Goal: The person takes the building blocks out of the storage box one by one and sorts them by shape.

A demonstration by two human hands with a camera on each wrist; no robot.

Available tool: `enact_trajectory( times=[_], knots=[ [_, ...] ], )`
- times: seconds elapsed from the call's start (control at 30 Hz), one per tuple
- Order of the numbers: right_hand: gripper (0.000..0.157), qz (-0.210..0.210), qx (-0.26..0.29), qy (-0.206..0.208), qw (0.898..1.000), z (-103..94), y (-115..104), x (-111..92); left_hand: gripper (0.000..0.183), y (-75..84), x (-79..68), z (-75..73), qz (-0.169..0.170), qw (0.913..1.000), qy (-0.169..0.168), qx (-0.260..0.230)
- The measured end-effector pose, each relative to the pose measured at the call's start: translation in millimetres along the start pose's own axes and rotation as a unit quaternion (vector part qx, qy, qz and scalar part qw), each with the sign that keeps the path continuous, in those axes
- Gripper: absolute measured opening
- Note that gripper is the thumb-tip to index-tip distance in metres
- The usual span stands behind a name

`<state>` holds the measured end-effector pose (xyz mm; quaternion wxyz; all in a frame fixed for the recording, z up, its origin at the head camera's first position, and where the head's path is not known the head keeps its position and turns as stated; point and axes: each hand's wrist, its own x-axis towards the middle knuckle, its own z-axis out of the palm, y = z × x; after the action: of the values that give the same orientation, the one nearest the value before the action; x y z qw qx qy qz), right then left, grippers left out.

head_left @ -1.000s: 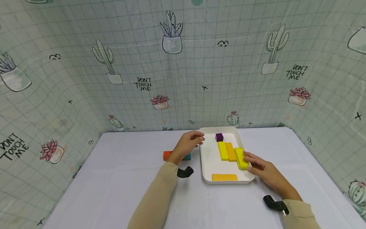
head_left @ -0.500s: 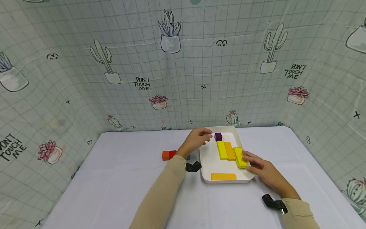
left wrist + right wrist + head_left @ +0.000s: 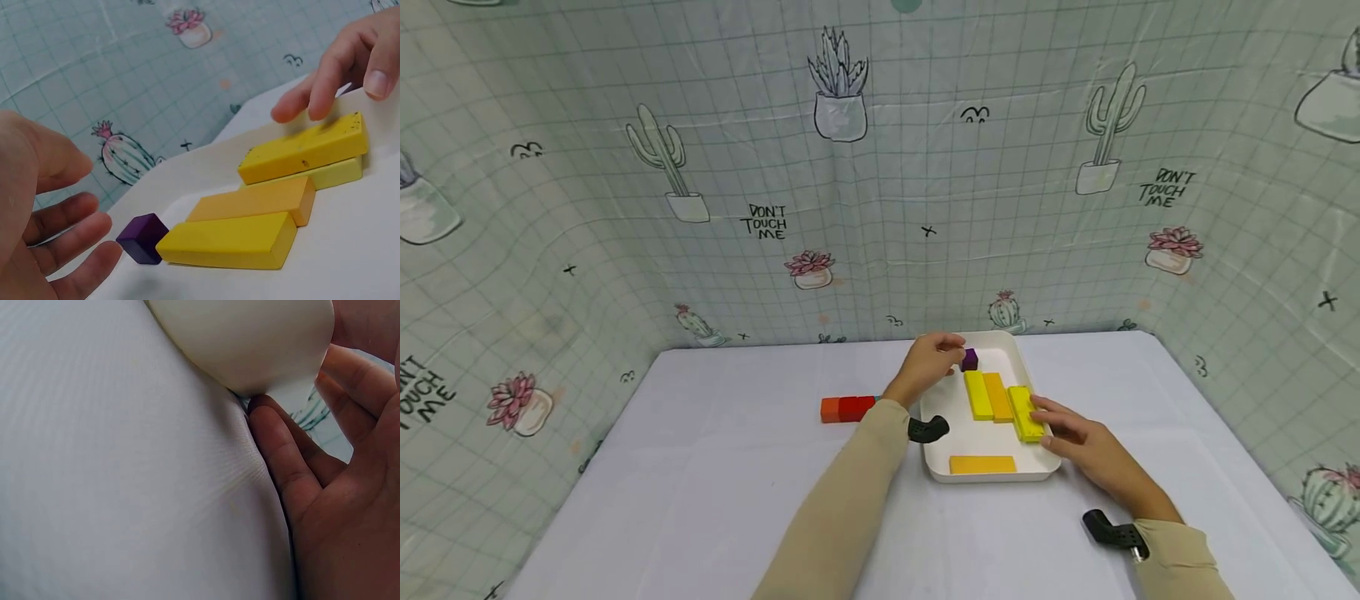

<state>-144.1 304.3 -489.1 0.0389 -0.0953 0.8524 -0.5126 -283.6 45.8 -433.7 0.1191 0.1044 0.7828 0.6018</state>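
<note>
The purple cube (image 3: 970, 359) sits in the far end of the white tray (image 3: 992, 442), right of centre in the head view, with the end of a flat yellow block (image 3: 978, 396) just beside it. The left hand (image 3: 931, 358) is at the cube's left with fingers part-spread, loosely bent and, as far as I can see, holding nothing; whether a fingertip touches the cube I can't tell. For a clean pinch, I'd bring thumb and fingers to opposite faces, keeping clear of that block so it doesn't shift, with the orange block (image 3: 997, 397) lying against it. The right hand (image 3: 1086, 437), relaxed and half-open at the tray's right edge, seems to grip nothing; its fingertips are close to the stacked yellow block (image 3: 1025, 413), and a light touch there would be wise. Lower left of the tray, red blocks (image 3: 856, 408) lie partly behind the left sleeve (image 3: 850, 492).
</note>
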Motion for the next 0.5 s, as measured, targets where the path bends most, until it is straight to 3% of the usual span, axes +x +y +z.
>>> enact_trajectory(
  times=[0.5],
  knots=[
    [0.045, 0.004, -0.001, 0.000, 1.000, -0.1, 1, 1, 0.025, -8.0, 17.8, 22.4, -0.055, 0.9950, 0.075, 0.036]
  ],
)
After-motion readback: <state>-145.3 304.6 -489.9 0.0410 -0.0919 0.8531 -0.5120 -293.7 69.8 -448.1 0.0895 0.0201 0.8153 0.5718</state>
